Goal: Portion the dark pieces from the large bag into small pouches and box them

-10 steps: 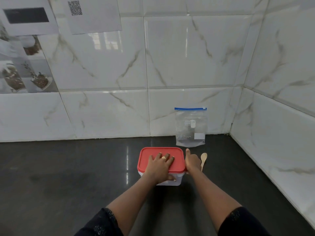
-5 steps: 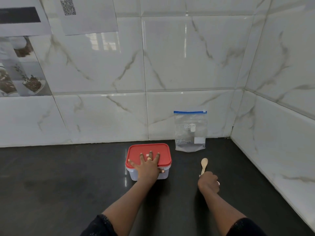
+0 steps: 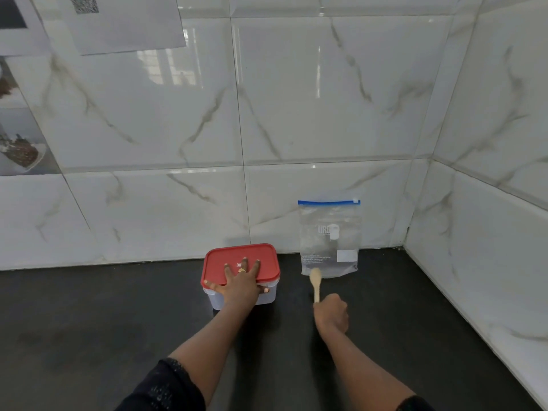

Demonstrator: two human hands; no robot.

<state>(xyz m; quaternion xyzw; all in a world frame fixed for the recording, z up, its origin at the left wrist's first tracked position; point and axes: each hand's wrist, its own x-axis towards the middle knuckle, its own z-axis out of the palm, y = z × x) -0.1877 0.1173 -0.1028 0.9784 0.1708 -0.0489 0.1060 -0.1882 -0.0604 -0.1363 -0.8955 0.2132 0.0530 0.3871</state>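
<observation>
The left hand [image 3: 240, 284] lies flat on the red lid [image 3: 241, 264] of the box [image 3: 243, 296], fingers spread and gripping nothing, the thumb hooked over the near right edge. The box stands on the dark counter [image 3: 89, 321], close to the far tiled wall [image 3: 267, 114]. Right of it, the right hand [image 3: 332, 312] is closed in a fist around the handle of a wooden spoon [image 3: 315, 281], whose bowl points away toward the wall. The spoon's bowl overlaps the lower edge of the bag [image 3: 329, 238] in view; whether they touch I cannot tell. The clear bag with a blue zip strip leans upright against the wall, just right of the box, looking almost empty. Printed sheets [image 3: 118, 22] hang on the wall at far left.
</observation>
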